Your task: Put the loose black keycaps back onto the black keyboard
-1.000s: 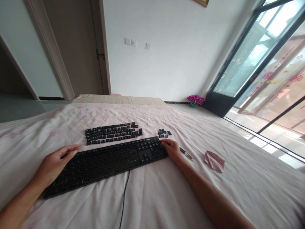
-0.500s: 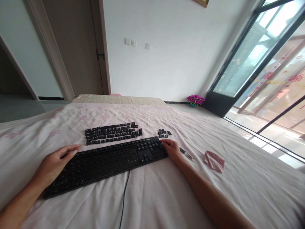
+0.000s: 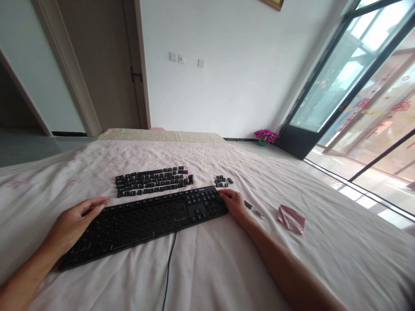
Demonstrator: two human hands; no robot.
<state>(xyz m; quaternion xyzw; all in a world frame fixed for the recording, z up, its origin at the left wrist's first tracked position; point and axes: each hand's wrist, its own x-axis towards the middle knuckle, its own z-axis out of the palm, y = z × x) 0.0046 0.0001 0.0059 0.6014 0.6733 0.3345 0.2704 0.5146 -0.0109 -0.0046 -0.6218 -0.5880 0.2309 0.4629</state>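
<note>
A black keyboard (image 3: pixel 139 224) lies at a slant on the pale sheet, with many keycaps off its main block; keys remain along its far row and in parts of its right end. My left hand (image 3: pixel 76 220) is closed on its far left edge, thumb and fingers nearly together. With thumb and fingers pinched, my right hand (image 3: pixel 234 202) grips its far right corner. Beyond the keyboard, loose keycaps (image 3: pixel 154 181) lie in rows. A smaller group of keycaps (image 3: pixel 222 180) sits beyond my right hand. A keycap puller (image 3: pixel 254 208) with wire prongs rests just right of that hand.
A pink cloth (image 3: pixel 292 219) lies right of my right forearm. The keyboard's cable (image 3: pixel 170 268) runs toward me over the wrinkled bed sheet (image 3: pixel 207 268). Past the bed, a pot of magenta flowers (image 3: pixel 266 136) stands by the glass door (image 3: pixel 327 90).
</note>
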